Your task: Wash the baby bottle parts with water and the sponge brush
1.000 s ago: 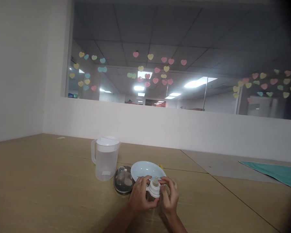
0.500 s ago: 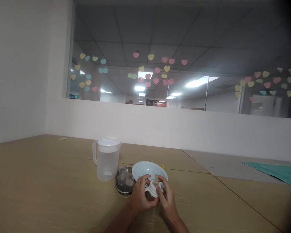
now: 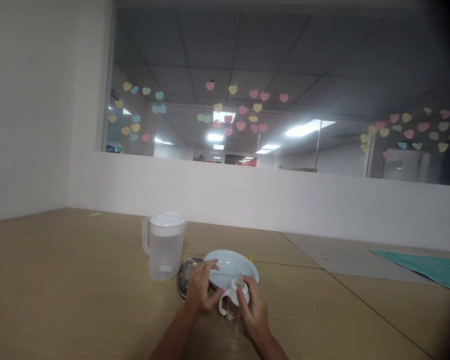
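A clear baby bottle [image 3: 233, 309] with a white collar, a white side handle and a nipple on top stands upright in front of me. My right hand [image 3: 255, 309] is closed around its collar from the right. My left hand [image 3: 201, 286] is off the bottle, just to its left, fingers apart and holding nothing. It hovers over the near side of a round metal dish [image 3: 181, 290], partly hiding it. In that dish sits a clear dome-shaped cap [image 3: 188, 265]. Behind the bottle lies a pale blue oval plate [image 3: 230, 259] with a thin dark line across it.
A lidded translucent pitcher [image 3: 165, 252] stands left of the dish. Something small and yellow [image 3: 250, 258] peeks out behind the plate. A teal cloth [image 3: 422, 267] lies at the far right of the table. A wall with a window [image 3: 225, 195] closes off the back.
My left hand has let go of the bottle and moved left toward the metal dish, uncovering the bottle's handle. My right hand stays on the collar.
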A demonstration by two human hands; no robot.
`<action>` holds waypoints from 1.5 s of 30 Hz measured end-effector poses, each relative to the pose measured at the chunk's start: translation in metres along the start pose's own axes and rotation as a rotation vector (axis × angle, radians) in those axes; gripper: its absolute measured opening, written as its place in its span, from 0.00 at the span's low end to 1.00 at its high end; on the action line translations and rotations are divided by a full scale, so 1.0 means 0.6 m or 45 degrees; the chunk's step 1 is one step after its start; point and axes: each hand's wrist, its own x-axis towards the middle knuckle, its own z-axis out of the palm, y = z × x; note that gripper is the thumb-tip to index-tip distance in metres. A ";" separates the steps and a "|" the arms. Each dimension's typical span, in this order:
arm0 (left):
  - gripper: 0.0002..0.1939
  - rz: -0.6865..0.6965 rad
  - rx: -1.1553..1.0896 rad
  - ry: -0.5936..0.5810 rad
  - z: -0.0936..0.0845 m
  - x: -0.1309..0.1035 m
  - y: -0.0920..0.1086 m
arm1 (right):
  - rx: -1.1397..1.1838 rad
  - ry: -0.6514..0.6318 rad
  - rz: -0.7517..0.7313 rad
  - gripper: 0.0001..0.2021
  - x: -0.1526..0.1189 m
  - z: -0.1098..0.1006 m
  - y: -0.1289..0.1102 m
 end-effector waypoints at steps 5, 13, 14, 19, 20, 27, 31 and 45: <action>0.23 -0.602 0.469 0.098 0.004 -0.013 -0.065 | -0.033 0.002 0.025 0.14 -0.003 0.002 0.007; 0.20 -0.669 0.661 -0.060 0.019 -0.025 -0.082 | -0.080 0.008 -0.023 0.13 -0.005 0.003 0.010; 0.18 -0.666 0.649 0.005 0.016 -0.019 -0.075 | -0.094 0.010 -0.033 0.13 -0.006 0.003 0.011; 0.16 -0.263 0.353 0.699 0.005 0.012 -0.015 | -0.232 0.156 -0.164 0.24 -0.007 -0.005 0.014; 0.16 -0.129 0.305 0.741 0.008 0.014 0.000 | -0.277 0.193 -0.231 0.28 -0.006 -0.008 0.012; 0.16 0.577 0.055 0.430 0.042 0.003 0.066 | -0.487 0.243 -0.639 0.33 0.004 -0.014 -0.004; 0.21 0.448 0.012 0.357 0.041 0.002 0.065 | -0.494 0.282 -0.540 0.29 0.003 -0.009 -0.003; 0.20 -0.034 -0.351 -0.154 0.050 -0.007 0.069 | -0.352 0.189 -0.289 0.23 -0.010 0.002 0.009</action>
